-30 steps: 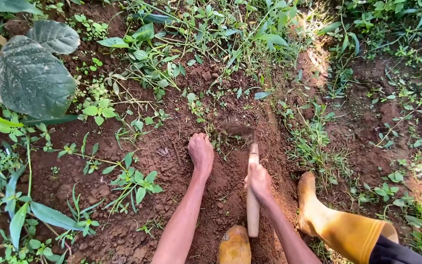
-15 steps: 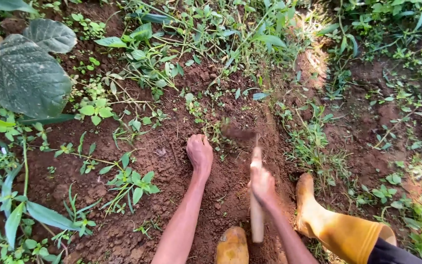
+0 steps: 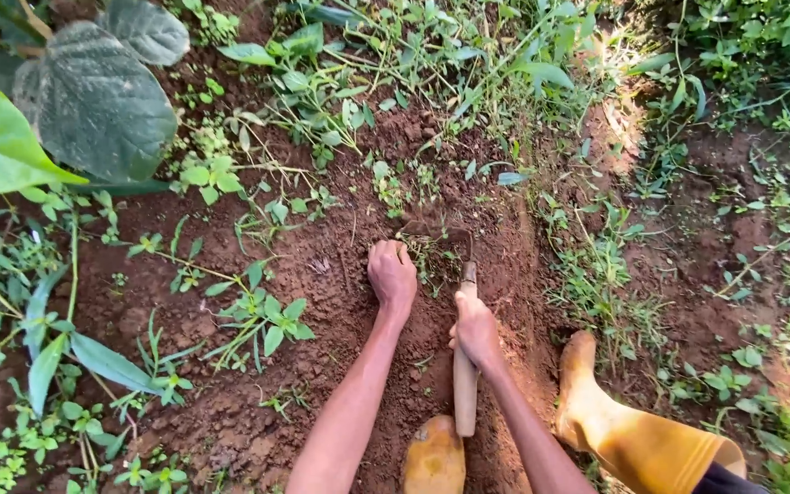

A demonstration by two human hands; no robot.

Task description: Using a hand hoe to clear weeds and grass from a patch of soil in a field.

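The left hand is curled into a loose fist, knuckles up, pressed on the crumbly red-brown soil just left of a small clump of weeds, though whether the fingers pinch any stems cannot be told. The right hand has its fingers wrapped tight around the smooth pale wooden handle of a small hoe, whose dark blade is sunk in the earth at the far side of the clump. Two muddy yellow rubber boots stand at the near edge, with broad green leaves far left.
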